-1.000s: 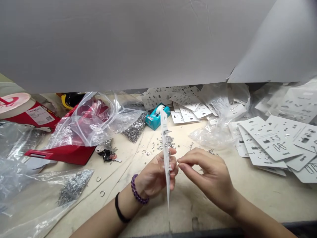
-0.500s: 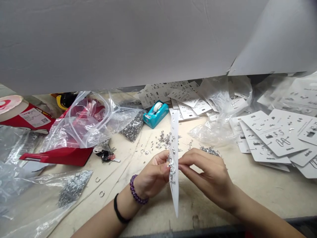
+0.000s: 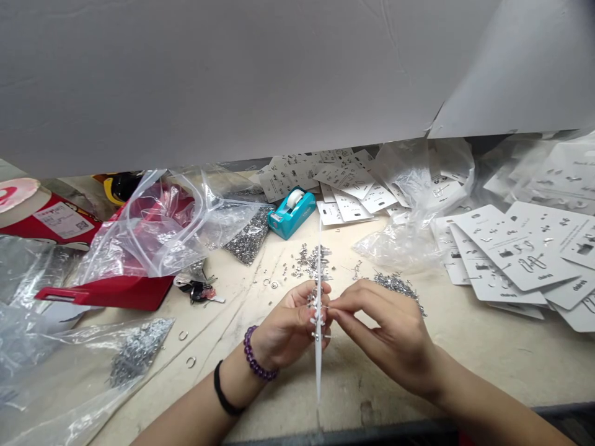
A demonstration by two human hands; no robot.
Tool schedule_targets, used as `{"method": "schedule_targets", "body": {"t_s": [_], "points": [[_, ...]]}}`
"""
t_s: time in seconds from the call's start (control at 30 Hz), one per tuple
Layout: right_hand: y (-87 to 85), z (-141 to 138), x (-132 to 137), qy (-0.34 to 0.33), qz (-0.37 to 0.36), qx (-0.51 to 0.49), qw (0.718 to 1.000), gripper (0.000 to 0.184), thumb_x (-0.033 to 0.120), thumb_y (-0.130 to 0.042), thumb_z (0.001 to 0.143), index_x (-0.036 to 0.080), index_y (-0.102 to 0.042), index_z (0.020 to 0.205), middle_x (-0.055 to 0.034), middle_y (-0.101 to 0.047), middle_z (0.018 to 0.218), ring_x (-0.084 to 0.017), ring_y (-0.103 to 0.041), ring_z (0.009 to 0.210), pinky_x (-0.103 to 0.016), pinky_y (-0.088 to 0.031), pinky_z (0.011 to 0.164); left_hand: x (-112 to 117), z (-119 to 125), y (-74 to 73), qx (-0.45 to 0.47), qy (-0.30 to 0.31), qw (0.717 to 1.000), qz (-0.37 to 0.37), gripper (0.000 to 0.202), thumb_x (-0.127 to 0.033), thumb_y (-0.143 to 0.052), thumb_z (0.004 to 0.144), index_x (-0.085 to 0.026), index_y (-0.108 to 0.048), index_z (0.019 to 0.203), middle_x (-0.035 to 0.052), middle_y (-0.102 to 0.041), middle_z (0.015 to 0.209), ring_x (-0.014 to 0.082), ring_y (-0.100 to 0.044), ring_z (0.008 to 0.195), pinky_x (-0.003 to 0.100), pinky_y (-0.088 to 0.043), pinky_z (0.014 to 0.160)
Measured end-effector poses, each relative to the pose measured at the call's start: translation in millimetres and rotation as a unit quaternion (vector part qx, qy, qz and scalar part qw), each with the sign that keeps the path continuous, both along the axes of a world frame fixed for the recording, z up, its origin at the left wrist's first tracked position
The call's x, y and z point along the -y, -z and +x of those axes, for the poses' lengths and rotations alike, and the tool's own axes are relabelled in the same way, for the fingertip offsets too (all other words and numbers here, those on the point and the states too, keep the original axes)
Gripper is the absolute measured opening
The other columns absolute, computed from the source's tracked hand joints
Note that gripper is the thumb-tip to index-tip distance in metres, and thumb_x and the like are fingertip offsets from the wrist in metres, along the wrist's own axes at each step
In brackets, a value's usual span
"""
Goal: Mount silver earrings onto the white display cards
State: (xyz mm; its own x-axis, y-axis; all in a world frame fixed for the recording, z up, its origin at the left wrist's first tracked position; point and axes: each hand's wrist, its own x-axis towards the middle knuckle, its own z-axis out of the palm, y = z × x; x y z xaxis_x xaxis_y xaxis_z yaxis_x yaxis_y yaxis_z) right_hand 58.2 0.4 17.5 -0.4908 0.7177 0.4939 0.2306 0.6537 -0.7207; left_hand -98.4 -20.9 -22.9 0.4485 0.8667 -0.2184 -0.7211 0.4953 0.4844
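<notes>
Your left hand (image 3: 289, 325) holds one white card (image 3: 318, 365) edge-on between both hands, its long axis running up the view. Your right hand (image 3: 393, 331), pinched narrow, sits just beside the card's right face; whether it grips anything cannot be told. Worktop (image 3: 279, 406) count: one tape dispenser (image 3: 291, 217), loose metal pieces (image 3: 304, 263) uncountable.

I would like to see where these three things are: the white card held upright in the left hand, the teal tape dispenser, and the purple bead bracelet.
White card (image 3: 318, 367): head view, lower part, almost edge-on.
Teal tape dispenser (image 3: 300, 217): head view, side of body.
Purple bead bracelet (image 3: 251, 359): head view, its beads.
</notes>
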Motion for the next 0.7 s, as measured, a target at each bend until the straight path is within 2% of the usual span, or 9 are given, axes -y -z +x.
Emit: {"method": "schedule_targets", "body": {"t_s": [0.2,0.37,0.57,0.7], "points": [[0.1,0.3,1.3,-0.005,-0.002,0.004,1.0,0.01,0.01,-0.049,0.083,0.015,-0.059,0.082,-0.0039,-0.06,0.07,-0.012,-0.056,0.064,-0.024,-0.046,0.057,-2.9,1.1,-6.5,-0.019,-0.005,1.0,-0.002,0.019,-0.017,-0.073,0.06,-0.016,-0.065,0.078,-0.0013,-0.058,0.06,0.0053,-0.048,0.046,0.015,-0.038,0.043],[-0.9,0.4,-0.1,-0.007,0.009,0.017,1.0,0.014,0.012,-0.046,0.084,0.016,-0.058,0.079,-0.0026,-0.059,0.07,-0.011,-0.056,0.064,-0.022,-0.045,0.057,-4.0,2.5,-6.7,-0.039,-0.007,0.999,0.006,0.017,-0.019,-0.073,0.061,-0.015,-0.064,0.074,-0.0016,-0.057,0.058,0.0064,-0.049,0.045,0.017,-0.039,0.046],[1.6,5.7,-5.9,0.011,0.087,0.05,0.995,0.019,0.013,-0.047,0.082,0.017,-0.054,0.065,-0.0006,-0.054,0.058,-0.01,-0.049,0.051,-0.02,-0.039,0.046,-6.3,-1.4,-8.8,-0.125,0.015,0.99,0.068,0.018,-0.023,-0.074,0.061,-0.013,-0.063,0.072,0.0036,-0.06,0.062,0.0124,-0.056,0.055,0.021,-0.045,0.052],[2.5,6.4,-7.5,-0.021,0.031,0.043,0.998,0.012,0.013,-0.049,0.082,0.017,-0.057,0.075,-0.0016,-0.059,0.066,-0.01,-0.054,0.059,-0.02,-0.043,0.052,-5.2,0.0,-7.6,-0.099,0.008,0.994,0.052,0.017,-0.021,-0.073,0.062,-0.013,-0.063,0.073,0.0027,-0.061,0.065,0.0115,-0.057,0.056,0.021,-0.047,0.053]]}}
